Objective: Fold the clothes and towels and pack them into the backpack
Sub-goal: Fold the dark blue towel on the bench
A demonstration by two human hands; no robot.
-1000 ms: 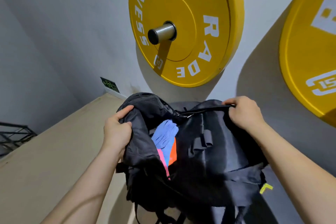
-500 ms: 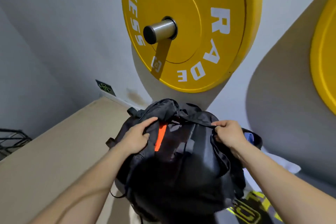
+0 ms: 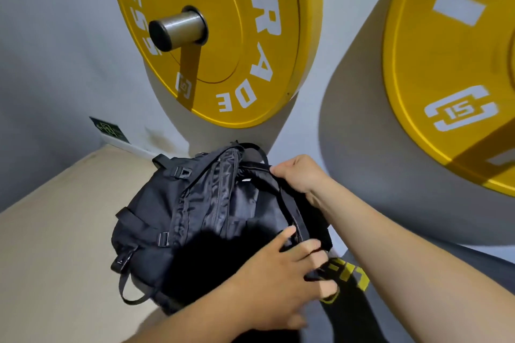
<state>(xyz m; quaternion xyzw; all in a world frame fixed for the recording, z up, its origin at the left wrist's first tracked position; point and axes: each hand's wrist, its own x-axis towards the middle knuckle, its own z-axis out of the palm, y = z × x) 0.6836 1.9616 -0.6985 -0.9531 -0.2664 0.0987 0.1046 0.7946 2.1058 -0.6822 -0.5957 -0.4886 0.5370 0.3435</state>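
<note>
Resting on the beige surface (image 3: 55,245) at its far right edge, close to the wall, the black backpack (image 3: 200,220) lies with its zips and buckled straps facing up. The right hand (image 3: 302,175) grips the bag's top rim, fingers curled over it. The left hand (image 3: 278,278), a little blurred, lies flat on the near right side of the bag with its fingers spread and mostly straight, holding nothing. Just right of the bag, dark fabric with yellow lettering (image 3: 351,278) shows under the left hand. Two yellow weight plates (image 3: 223,36) hang on the wall above, the nearer one on a steel peg (image 3: 178,28)
</note>
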